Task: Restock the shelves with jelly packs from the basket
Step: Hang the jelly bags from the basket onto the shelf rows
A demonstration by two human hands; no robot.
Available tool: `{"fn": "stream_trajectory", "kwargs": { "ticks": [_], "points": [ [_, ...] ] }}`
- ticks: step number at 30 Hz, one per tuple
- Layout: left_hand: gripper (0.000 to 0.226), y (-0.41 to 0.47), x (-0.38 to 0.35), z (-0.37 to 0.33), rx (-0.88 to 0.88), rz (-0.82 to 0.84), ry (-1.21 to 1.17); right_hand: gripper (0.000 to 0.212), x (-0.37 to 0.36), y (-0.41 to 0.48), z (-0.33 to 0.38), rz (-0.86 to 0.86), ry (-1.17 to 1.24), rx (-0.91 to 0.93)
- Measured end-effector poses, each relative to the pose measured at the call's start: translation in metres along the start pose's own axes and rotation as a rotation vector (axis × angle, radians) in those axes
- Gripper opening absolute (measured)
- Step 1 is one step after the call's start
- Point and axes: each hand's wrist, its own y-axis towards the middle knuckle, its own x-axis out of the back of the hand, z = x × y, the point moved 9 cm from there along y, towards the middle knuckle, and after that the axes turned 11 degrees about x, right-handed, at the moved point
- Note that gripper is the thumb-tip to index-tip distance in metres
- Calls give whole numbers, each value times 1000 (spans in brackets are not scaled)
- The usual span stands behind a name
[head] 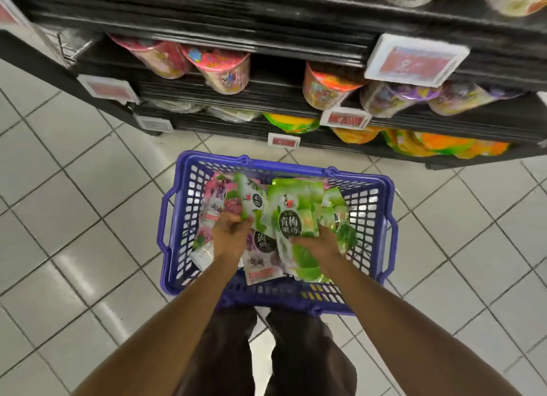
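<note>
Blue basket (181, 206) down on the tiles (74, 188), heaped with flat jelly packs: pink packs (213, 200) on its left side, green ones on its right. Over the heap, the left hand (229, 235) pinches one green pack (250, 198). The right hand (318, 243) grips a fanned bunch (291, 215), glossy green, with dark round labels and white characters. Beyond the basket, shelves (266, 92) hold tubs (225, 70).

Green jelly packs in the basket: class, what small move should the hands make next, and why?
Probably lift the green jelly packs clear of the blue basket toward the shelves: the left hand and right hand each grip some, while pink packs lie underneath.
</note>
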Motion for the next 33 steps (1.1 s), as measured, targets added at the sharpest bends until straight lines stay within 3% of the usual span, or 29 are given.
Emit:
{"fn": "stream_trajectory", "kwargs": {
  "ticks": [3, 8, 10, 12, 14, 18, 20, 22, 25, 28, 31, 33],
  "points": [
    [35, -33, 0, -9, 11, 146, -31, 76, 19, -35, 10, -60, 23, 86],
    [16, -93, 17, -49, -52, 277, -22, 55, 40, -89, 40, -131, 212, 291],
    [14, -120, 19, -62, -58, 345, -48, 53, 36, -103, 52, -65, 251, 290],
    [24, -146, 17, -75, -98, 398, -7, 37, 30, -116, 64, 2, 253, 293],
    [26, -169, 14, -91, -209, 398, 133, 27, 23, -130, 72, 46, 298, 260],
    [9, -204, 6, -123, -452, 501, 242, 24, 7, -156, 85, 114, 467, 164],
    [32, -212, 2, -136, -614, 585, 398, 27, 6, -163, 88, 111, 589, 121],
    [51, -204, 3, -145, -655, 616, 416, 40, 10, -167, 84, 92, 687, 68],
    [95, -187, 15, -145, -472, 478, 275, 40, 17, -174, 87, 108, 725, 119],
    [113, -178, 17, -117, -124, 396, 333, 26, 20, -183, 94, 87, 747, 164],
    [101, -186, 26, -111, -41, 381, 521, 21, 29, -195, 97, 34, 750, 162],
    [78, -194, 33, -119, -23, 374, 478, 25, 39, -209, 102, 4, 769, 151]
  ]
}}
